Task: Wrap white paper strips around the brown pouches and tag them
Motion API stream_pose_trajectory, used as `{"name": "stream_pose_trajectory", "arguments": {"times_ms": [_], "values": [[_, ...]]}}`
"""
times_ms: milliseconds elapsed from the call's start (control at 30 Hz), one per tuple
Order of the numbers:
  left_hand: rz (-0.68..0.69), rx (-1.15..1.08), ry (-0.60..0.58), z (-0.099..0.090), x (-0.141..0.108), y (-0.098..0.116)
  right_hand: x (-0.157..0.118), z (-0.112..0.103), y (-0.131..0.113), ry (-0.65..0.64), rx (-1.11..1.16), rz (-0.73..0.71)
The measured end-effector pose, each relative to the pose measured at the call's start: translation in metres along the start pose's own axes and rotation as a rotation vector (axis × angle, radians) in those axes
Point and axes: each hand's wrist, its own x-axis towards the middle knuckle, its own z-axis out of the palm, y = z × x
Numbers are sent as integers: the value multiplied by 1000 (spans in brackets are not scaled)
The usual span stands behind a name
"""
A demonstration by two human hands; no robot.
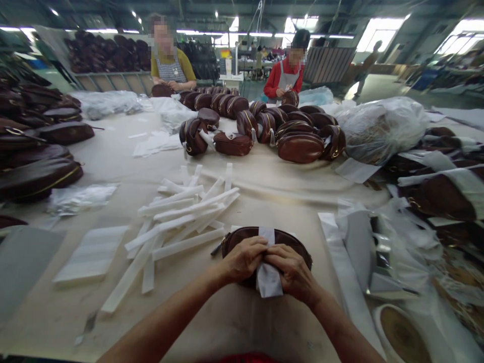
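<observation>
In front of me on the table lies a dark brown oval bag [291,243] with a zipper pull at its left end. A white paper strip [269,282] runs across its middle, and its loose end hangs toward me. My left hand [245,258] is closed on the strip near the bag's centre, fingers bent. Right beside it, my right hand [293,269] also has its fingers curled over the strip and presses on the bag. The two hands meet over the strip, so what lies under the fingertips is hidden.
White paper strips [181,212] lie loosely piled to the left, near a stack of white sheets [91,252]. Finished-looking brown bags [300,146] stand in rows farther back. A tape roll [403,333] and plastic wrap are at right. Two co-workers [174,68] stand across the table.
</observation>
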Motion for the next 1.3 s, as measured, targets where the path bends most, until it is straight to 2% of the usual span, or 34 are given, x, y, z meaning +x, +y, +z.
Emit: {"name": "stream_pose_trajectory", "arguments": {"times_ms": [100, 200, 267, 367, 500, 633, 767, 867, 1100, 1300], "values": [[120, 96, -72, -3, -13, 1, -5, 2, 1, 45, 13, -30], [121, 112, -112, -5, -15, -1, -9, 3, 2, 67, 31, -5], [92, 95, -192, -12, -14, -1, -11, 1, 2, 61, 54, 13], [92, 75, -340, -25, -13, 0, -11, -9, 1, -9, 115, 15], [199, 168, -397, -29, -17, -2, -15, -25, -3, -180, 113, 28], [326, 408, -353, -14, -24, -10, -27, -23, -6, -228, -76, -15], [467, 729, -266, 0, -30, -13, -37, -7, -4, -120, -264, -135], [535, 890, -224, 5, -34, -12, -40, 1, -2, -82, -371, -214], [593, 1023, -58, 24, -37, -25, -52, 16, 19, -43, -526, -306], [610, 1026, -31, 25, -35, -22, -56, 21, 24, -17, -553, -304]]}}
